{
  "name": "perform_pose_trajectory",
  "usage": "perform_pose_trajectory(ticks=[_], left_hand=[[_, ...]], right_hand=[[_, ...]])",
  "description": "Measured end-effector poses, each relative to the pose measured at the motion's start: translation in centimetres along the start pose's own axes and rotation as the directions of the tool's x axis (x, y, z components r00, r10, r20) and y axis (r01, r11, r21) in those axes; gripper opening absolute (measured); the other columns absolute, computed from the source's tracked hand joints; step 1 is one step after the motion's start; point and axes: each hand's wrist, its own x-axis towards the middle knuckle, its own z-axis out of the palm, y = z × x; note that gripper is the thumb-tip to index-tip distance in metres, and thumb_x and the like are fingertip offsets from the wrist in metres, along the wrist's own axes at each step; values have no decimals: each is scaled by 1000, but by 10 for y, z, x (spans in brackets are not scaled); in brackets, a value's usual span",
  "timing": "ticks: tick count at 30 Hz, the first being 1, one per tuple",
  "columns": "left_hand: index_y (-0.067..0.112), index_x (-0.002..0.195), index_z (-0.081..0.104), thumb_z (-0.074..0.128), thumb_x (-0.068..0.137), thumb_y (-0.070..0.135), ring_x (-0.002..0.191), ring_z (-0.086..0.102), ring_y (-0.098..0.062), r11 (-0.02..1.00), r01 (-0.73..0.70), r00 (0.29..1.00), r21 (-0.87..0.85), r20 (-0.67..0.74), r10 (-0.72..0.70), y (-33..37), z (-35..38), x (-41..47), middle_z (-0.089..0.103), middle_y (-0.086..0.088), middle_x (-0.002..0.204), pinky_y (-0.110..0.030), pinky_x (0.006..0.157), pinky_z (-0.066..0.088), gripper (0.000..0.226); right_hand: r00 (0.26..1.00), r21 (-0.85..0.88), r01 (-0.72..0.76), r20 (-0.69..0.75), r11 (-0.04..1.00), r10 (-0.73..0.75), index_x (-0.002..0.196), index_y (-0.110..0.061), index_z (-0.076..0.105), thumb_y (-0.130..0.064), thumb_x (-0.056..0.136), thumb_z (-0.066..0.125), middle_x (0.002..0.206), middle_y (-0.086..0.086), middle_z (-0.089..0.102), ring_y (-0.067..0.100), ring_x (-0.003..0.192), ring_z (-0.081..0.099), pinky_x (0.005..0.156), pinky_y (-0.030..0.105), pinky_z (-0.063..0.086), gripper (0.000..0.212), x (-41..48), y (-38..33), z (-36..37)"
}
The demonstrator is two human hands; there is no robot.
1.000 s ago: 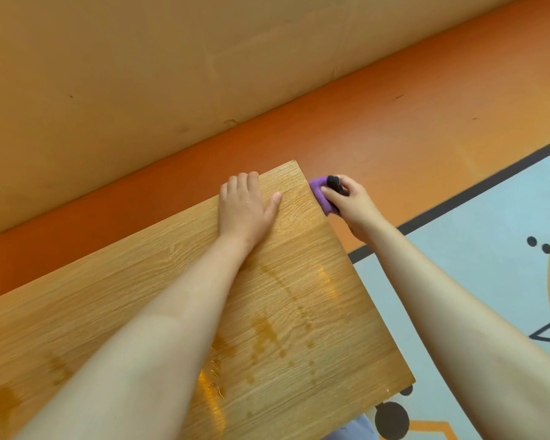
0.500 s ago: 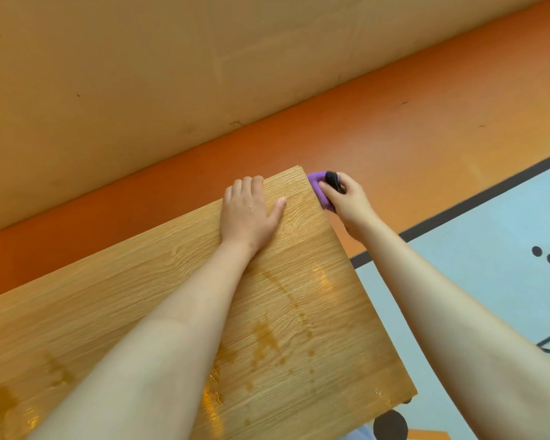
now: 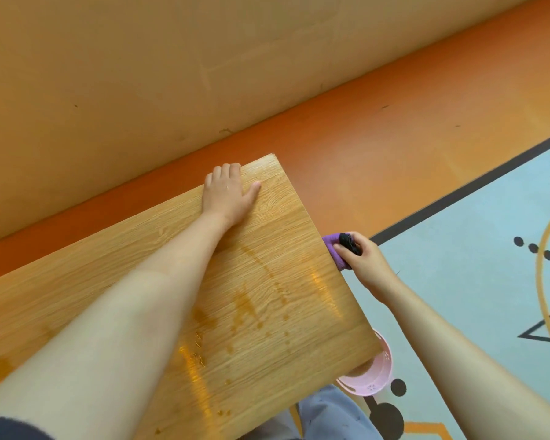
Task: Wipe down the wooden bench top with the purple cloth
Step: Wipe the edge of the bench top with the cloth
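The wooden bench top [image 3: 267, 249] runs from the lower left to a far corner in the middle of the head view. Wet streaks and drops shine on its near half. My left hand [image 3: 226, 195] lies flat, fingers spread, near the far corner. My right hand [image 3: 361, 258] grips the purple cloth [image 3: 335, 254], bunched with a black part on top, and presses it against the bench's right side edge about halfway along.
A pink perforated bowl [image 3: 370, 374] sits on the floor under the bench's near right corner. An orange floor strip [image 3: 394, 138] and tan wall [image 3: 140, 74] lie beyond. A light blue floor area with black and orange markings [image 3: 473, 281] is at the right. My trouser leg [image 3: 327, 414] shows below.
My right hand has slid the cloth along the bench's right edge from the far corner toward me. My left hand stays flat near the far corner. The view shifted, revealing the pink bowl.
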Motion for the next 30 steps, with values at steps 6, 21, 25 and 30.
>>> perform_pose_trajectory(ticks=[6,21,25,30], left_hand=[[5,145,29,38,97,45,139,27,-28,998,35,995,-58,-97,-40,16,-18,-45,36,-12,149,-42,116,17,63],[8,143,34,51,93,32,136,33,-24,983,-91,996,-158,-26,88,64,10,-308,40,-8,145,-37,113,22,57],[9,142,37,58,90,35,136,38,-23,949,-290,952,-120,60,299,78,31,-357,42,-6,145,-37,112,27,61],[8,131,45,75,75,28,121,54,-25,911,-393,917,-127,17,398,53,43,-387,55,-7,130,-39,97,48,67]], right_hand=[[1000,-26,-12,-9,1000,12,98,-12,62,-15,93,57,87,7,61,14,76,55,67,26,48,8,-52,26,-17],[938,150,-121,-305,981,162,96,-7,56,-18,89,61,85,7,61,22,81,56,70,33,46,14,-148,83,-30],[890,362,-182,-335,914,310,98,-9,53,-20,90,61,93,11,61,24,87,59,82,43,51,16,-175,104,-10],[859,611,-56,-374,790,350,88,-14,46,-11,90,60,89,6,57,16,81,59,71,32,52,14,-194,99,43]])
